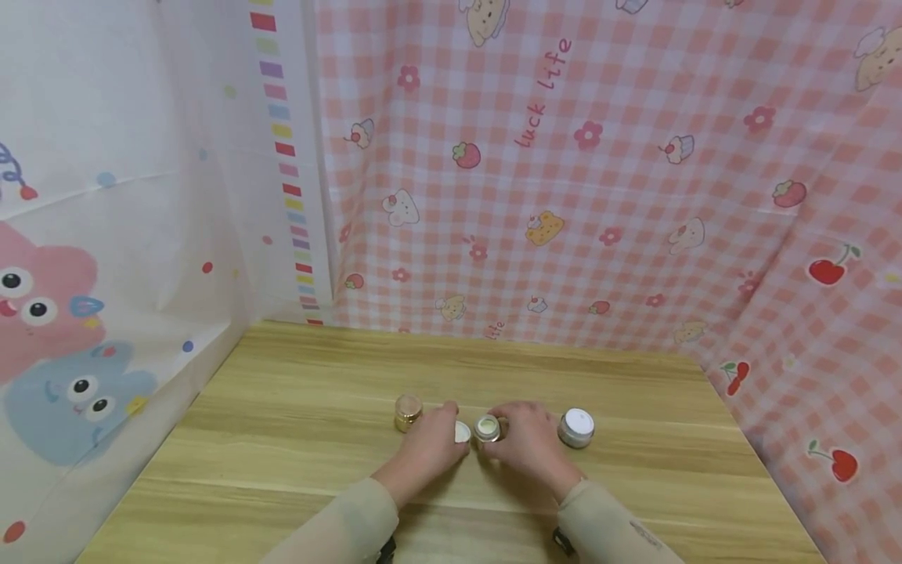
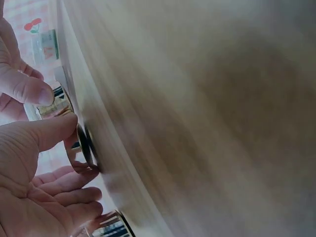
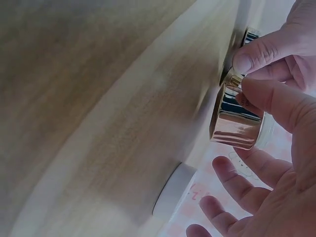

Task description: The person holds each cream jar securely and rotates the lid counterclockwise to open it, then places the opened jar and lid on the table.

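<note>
My left hand (image 1: 428, 441) pinches a round gold lid (image 2: 78, 150) between thumb and fingers, its pale inside facing up in the head view. Just to its right, my right hand (image 1: 530, 440) holds a small gold jar (image 3: 237, 116) between thumb and fingers. The jar's mouth is uncovered and something pale yellowish shows in it in the head view. In both wrist views the lid is on its edge, close beside the jar and right at the wooden table (image 1: 296, 446). The remaining right fingers are spread apart.
Left of my left hand stands another gold jar (image 1: 408, 413) with its lid on. A squat jar with a white top (image 1: 578, 427) stands right of my right hand. A pink checked cloth (image 1: 507, 258) hangs behind the table, and a white printed cloth (image 1: 176, 258) at the left.
</note>
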`<action>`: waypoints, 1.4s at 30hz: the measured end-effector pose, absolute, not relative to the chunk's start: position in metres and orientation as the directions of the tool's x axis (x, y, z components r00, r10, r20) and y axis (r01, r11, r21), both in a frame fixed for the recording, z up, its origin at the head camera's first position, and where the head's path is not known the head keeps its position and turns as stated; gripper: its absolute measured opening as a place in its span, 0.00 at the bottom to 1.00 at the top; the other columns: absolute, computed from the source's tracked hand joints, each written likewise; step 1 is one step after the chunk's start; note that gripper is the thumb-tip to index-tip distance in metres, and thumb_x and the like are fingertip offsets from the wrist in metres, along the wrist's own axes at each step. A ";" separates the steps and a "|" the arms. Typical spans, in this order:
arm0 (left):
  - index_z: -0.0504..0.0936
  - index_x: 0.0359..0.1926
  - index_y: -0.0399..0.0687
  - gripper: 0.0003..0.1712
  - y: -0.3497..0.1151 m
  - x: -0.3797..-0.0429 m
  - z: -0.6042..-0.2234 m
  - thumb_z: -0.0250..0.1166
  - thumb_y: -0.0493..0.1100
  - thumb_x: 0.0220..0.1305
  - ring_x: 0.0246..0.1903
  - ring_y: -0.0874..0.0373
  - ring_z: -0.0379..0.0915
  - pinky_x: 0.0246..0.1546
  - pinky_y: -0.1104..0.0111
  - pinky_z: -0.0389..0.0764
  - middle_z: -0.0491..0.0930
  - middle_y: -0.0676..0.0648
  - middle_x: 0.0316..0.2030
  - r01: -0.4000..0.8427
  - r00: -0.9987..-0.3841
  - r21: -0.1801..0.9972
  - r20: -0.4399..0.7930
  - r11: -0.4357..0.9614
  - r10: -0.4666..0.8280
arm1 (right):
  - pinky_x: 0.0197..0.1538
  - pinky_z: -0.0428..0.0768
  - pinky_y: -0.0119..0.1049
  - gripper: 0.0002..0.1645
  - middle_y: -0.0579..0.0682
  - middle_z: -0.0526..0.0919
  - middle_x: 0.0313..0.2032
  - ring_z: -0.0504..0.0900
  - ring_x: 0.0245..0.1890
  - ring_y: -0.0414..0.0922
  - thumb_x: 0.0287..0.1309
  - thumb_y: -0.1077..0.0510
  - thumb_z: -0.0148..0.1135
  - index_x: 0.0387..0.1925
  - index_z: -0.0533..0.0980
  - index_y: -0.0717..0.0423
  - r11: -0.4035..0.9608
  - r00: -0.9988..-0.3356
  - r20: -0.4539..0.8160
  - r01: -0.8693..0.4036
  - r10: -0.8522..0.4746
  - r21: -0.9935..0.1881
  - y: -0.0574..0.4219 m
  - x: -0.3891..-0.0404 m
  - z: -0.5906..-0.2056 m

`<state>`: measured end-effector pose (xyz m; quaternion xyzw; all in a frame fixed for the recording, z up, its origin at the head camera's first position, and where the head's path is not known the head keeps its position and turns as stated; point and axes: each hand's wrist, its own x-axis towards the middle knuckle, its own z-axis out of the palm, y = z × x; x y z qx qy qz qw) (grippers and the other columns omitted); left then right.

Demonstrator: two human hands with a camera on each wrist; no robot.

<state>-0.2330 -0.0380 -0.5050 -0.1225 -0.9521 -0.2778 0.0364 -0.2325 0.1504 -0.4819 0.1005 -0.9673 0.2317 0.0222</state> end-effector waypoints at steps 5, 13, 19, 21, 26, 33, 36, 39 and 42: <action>0.77 0.51 0.33 0.27 -0.037 -0.234 -0.497 0.80 0.38 0.54 0.31 0.43 0.85 0.33 0.53 0.86 0.86 0.35 0.33 0.218 -0.976 0.529 0.124 0.820 0.180 | 0.64 0.74 0.68 0.26 0.50 0.91 0.53 0.81 0.61 0.60 0.45 0.44 0.86 0.48 0.89 0.42 0.883 -0.976 0.090 -0.218 -0.199 -0.416 0.146 -0.238 -0.482; 0.74 0.46 0.35 0.22 -0.036 -0.240 -0.493 0.79 0.35 0.58 0.32 0.43 0.87 0.32 0.55 0.88 0.85 0.35 0.31 0.162 -0.987 0.500 0.097 0.850 0.131 | 0.68 0.70 0.70 0.31 0.53 0.89 0.57 0.78 0.65 0.63 0.48 0.42 0.85 0.55 0.88 0.44 0.890 -0.978 0.051 -0.206 -0.203 -0.408 0.136 -0.248 -0.482; 0.73 0.48 0.34 0.23 -0.035 -0.243 -0.492 0.78 0.34 0.59 0.33 0.42 0.87 0.34 0.53 0.88 0.84 0.35 0.32 0.125 -0.992 0.513 0.062 0.849 0.108 | 0.69 0.69 0.69 0.32 0.55 0.89 0.57 0.77 0.65 0.65 0.47 0.42 0.86 0.55 0.88 0.44 0.885 -0.982 0.046 -0.186 -0.184 -0.427 0.131 -0.252 -0.483; 0.73 0.47 0.34 0.22 -0.035 -0.244 -0.493 0.78 0.33 0.59 0.33 0.41 0.87 0.34 0.52 0.88 0.84 0.35 0.31 0.124 -0.992 0.512 0.068 0.850 0.104 | 0.70 0.67 0.70 0.32 0.55 0.89 0.57 0.76 0.66 0.65 0.47 0.42 0.86 0.55 0.88 0.45 0.880 -0.982 0.046 -0.184 -0.182 -0.438 0.130 -0.252 -0.483; 0.73 0.45 0.34 0.20 -0.034 -0.244 -0.492 0.77 0.32 0.59 0.33 0.41 0.87 0.34 0.52 0.88 0.85 0.35 0.32 0.130 -0.991 0.520 0.089 0.844 0.099 | 0.69 0.66 0.68 0.32 0.54 0.90 0.55 0.76 0.65 0.64 0.46 0.43 0.86 0.54 0.88 0.46 0.872 -0.982 0.058 -0.189 -0.182 -0.451 0.128 -0.254 -0.485; 0.73 0.47 0.32 0.23 -0.033 -0.243 -0.491 0.77 0.29 0.55 0.34 0.43 0.85 0.35 0.52 0.88 0.83 0.35 0.35 0.117 -0.993 0.552 0.074 0.826 0.091 | 0.70 0.66 0.68 0.37 0.54 0.89 0.57 0.76 0.65 0.64 0.46 0.45 0.87 0.58 0.85 0.50 0.871 -0.981 0.064 -0.194 -0.185 -0.450 0.129 -0.253 -0.486; 0.74 0.54 0.30 0.29 -0.033 -0.241 -0.490 0.78 0.30 0.54 0.38 0.40 0.86 0.41 0.50 0.88 0.83 0.32 0.41 0.131 -0.991 0.553 0.091 0.823 0.097 | 0.73 0.63 0.69 0.43 0.55 0.87 0.62 0.74 0.68 0.65 0.47 0.45 0.87 0.65 0.81 0.53 0.861 -0.981 0.061 -0.191 -0.184 -0.472 0.131 -0.250 -0.486; 0.74 0.62 0.30 0.34 -0.036 -0.235 -0.484 0.78 0.33 0.57 0.43 0.39 0.87 0.45 0.49 0.89 0.84 0.30 0.50 0.167 -0.986 0.570 0.117 0.805 0.122 | 0.76 0.61 0.69 0.47 0.57 0.84 0.66 0.73 0.71 0.66 0.49 0.44 0.85 0.68 0.78 0.56 0.847 -0.980 0.072 -0.194 -0.183 -0.495 0.134 -0.246 -0.485; 0.78 0.63 0.35 0.31 -0.047 -0.225 -0.476 0.78 0.40 0.62 0.47 0.39 0.87 0.51 0.49 0.87 0.86 0.33 0.55 0.226 -0.972 0.571 0.184 0.789 0.145 | 0.77 0.62 0.68 0.45 0.58 0.84 0.65 0.73 0.71 0.65 0.53 0.44 0.83 0.69 0.77 0.58 0.832 -0.979 0.100 -0.203 -0.177 -0.516 0.138 -0.238 -0.483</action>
